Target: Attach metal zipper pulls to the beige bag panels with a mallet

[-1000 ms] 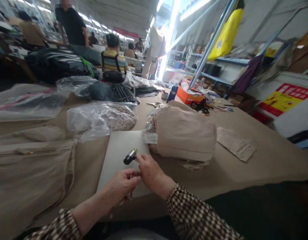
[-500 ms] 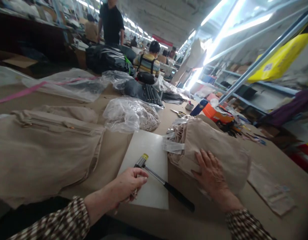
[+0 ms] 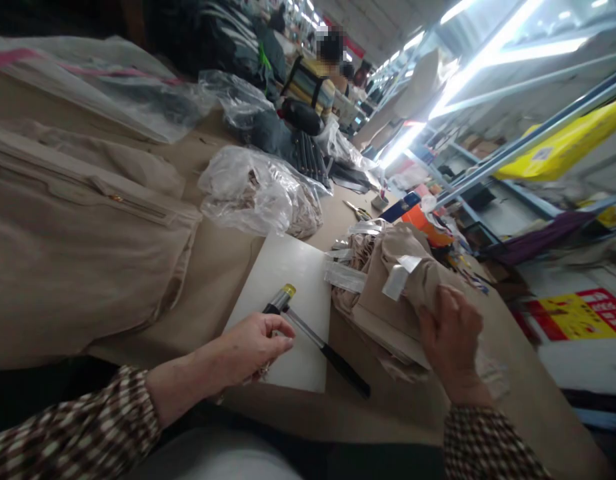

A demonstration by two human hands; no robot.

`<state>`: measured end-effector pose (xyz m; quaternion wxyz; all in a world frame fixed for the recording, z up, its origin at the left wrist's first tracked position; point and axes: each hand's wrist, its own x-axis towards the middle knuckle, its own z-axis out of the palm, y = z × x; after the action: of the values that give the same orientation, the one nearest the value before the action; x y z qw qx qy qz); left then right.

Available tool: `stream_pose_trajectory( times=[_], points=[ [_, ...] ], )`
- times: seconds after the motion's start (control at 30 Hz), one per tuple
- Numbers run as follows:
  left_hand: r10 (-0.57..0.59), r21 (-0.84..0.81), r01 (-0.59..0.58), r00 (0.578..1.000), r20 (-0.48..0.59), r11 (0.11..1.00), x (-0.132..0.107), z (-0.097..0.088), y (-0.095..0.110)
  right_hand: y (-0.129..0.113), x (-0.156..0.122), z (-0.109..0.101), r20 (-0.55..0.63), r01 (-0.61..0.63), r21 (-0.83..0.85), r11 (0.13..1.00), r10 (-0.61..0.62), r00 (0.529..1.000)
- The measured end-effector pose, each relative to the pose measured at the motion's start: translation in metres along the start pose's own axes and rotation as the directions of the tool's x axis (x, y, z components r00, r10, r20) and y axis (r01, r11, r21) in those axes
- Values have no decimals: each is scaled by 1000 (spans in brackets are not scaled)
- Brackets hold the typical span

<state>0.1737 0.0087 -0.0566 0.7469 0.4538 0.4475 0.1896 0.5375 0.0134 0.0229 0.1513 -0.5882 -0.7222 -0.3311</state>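
My right hand [image 3: 453,333] pinches the edge of a beige fabric piece [image 3: 423,270], lifted and folded back from the stack of beige fabric pieces [image 3: 378,300]. Clear strips [image 3: 345,277] stick out at the stack's left side. My left hand [image 3: 258,343] is curled closed over the near left part of a white board [image 3: 303,260]; small glints show beneath its fingers, but what it holds is mostly hidden. Beside that hand a mallet [image 3: 345,370] with a yellow-tipped head and black handle lies across the board, untouched.
A large beige zippered bag panel [image 3: 88,253] covers the table's left side. Behind the board sits a clear plastic bag [image 3: 258,193] with beige pieces inside. Scissors [image 3: 358,211] and an orange box [image 3: 428,223] lie further back. A person [image 3: 311,83] sits beyond the table.
My right hand was lying flat on the stack; now it grips the top piece and has lifted it, uncovering pieces below. My left hand stays near the mallet. The view has tilted.
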Motion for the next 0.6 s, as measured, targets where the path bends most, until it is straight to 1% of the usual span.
stream_pose_trajectory(
  times=[0.03,0.07,0.1,0.17,0.23,0.3,0.37,0.4,0.47,0.53,0.6],
  points=[
    [9,-5,-9,1000,0,1000,0,0,0,-13,-5,1,50,77,-68,995,-73,996],
    [19,-8,-19,1000,2,1000,0,0,-1,-26,-12,3,106,130,-121,984,-117,987],
    [30,-9,-30,1000,3,1000,0,-1,-1,-40,-18,6,157,155,-154,976,-131,979],
    [47,5,-47,999,8,999,0,-1,-1,-60,-31,15,244,160,-193,968,-111,963],
    [58,31,-58,998,7,998,0,-2,0,-69,-39,26,283,158,-211,965,-95,954],
    [60,38,-61,998,4,997,0,-2,-1,-66,-40,36,235,131,-223,966,-77,969],
    [61,37,-61,998,4,997,1,-2,-2,-54,-35,41,162,94,-201,975,-62,985],
    [63,41,-63,998,4,997,1,-2,-3,-47,-32,42,143,97,-166,981,-73,987],
    [66,61,-66,998,3,996,2,-2,-4,-33,-22,39,153,137,-59,989,-127,980],
    [64,70,-64,998,2,995,2,-3,-4,-21,-11,31,194,170,85,982,-184,964],
    [57,64,-57,998,5,996,1,-3,-3,-10,1,20,237,128,229,965,-183,954]
  ],
)
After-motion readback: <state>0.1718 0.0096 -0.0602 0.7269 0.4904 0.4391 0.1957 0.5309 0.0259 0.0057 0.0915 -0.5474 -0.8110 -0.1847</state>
